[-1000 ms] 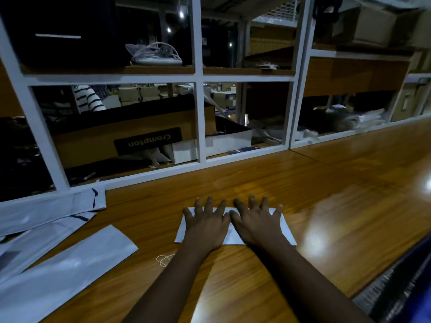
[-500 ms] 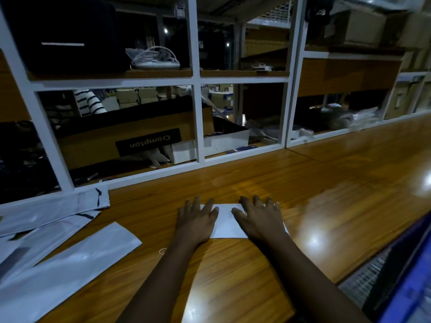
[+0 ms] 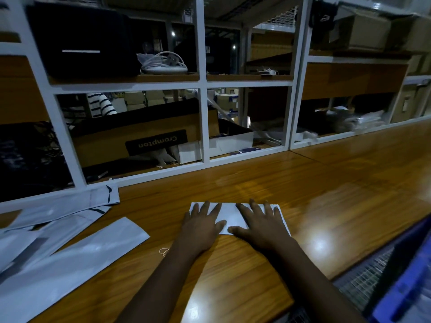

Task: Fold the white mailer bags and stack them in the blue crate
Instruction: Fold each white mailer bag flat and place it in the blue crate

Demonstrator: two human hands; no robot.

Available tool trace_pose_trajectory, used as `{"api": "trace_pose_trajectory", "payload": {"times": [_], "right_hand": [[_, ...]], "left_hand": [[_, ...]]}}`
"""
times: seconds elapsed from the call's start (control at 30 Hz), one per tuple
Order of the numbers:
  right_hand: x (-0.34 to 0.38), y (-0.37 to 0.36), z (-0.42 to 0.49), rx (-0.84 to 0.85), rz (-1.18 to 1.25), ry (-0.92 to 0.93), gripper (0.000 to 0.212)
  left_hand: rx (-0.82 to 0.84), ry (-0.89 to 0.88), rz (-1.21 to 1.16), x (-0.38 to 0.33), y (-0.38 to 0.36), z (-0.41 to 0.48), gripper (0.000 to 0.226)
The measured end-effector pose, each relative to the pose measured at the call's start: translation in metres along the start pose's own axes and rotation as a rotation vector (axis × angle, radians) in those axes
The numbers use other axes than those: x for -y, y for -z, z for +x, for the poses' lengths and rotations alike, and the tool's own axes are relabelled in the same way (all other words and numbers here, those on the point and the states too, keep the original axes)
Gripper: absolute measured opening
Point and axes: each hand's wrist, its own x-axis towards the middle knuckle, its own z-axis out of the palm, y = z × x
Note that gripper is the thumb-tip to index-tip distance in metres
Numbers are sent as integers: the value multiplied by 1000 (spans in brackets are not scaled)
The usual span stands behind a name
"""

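A: What lies at the desk's left edge?
B: Flat, glossy white mailer bags (image 3: 77,248), long strips that overlap loosely and run out of view. Just right of them sits a thin rubber band (image 3: 164,252).
A: And the person's hands?
B: The left hand (image 3: 203,226) and right hand (image 3: 258,227) lie side by side, fingers straight and spread. They press a folded mailer bag (image 3: 229,215) onto the polished wooden desk (image 3: 338,187) and grip nothing.
A: Room to the right?
B: Shiny wood runs to the desk's edge. Below it stands the blue crate (image 3: 401,299), mesh-walled, its contents too blurred to tell.
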Motion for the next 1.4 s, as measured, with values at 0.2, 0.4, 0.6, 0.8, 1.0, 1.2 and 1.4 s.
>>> {"api": "trace_pose_trajectory", "payload": {"times": [0.2,0.4,0.6,0.8,1.0,1.2,1.4], "right_hand": [[-6,11,-12,58,38,-88,145],[-6,6,-26,-23,-22,-213,70],[-1,8,-43,-179,-24,-134,83],[11,9,-53,2,-47,72,61],[11,6,-52,-46,-60,3,71],[9,1,-38,19,-111,-32,66],[20,-1,-10,-33,-146,39,68]], "left_hand": [[182,70,-54,15,8,-3,78],[143,117,-5,16,8,-23,83],[-125,98,124,21,12,-40,62],[-145,-17,10,11,14,-41,50],[-136,-13,-32,15,17,-44,49],[-202,-25,-79,16,20,-44,43],[-169,-44,-32,13,16,-41,49]]}}
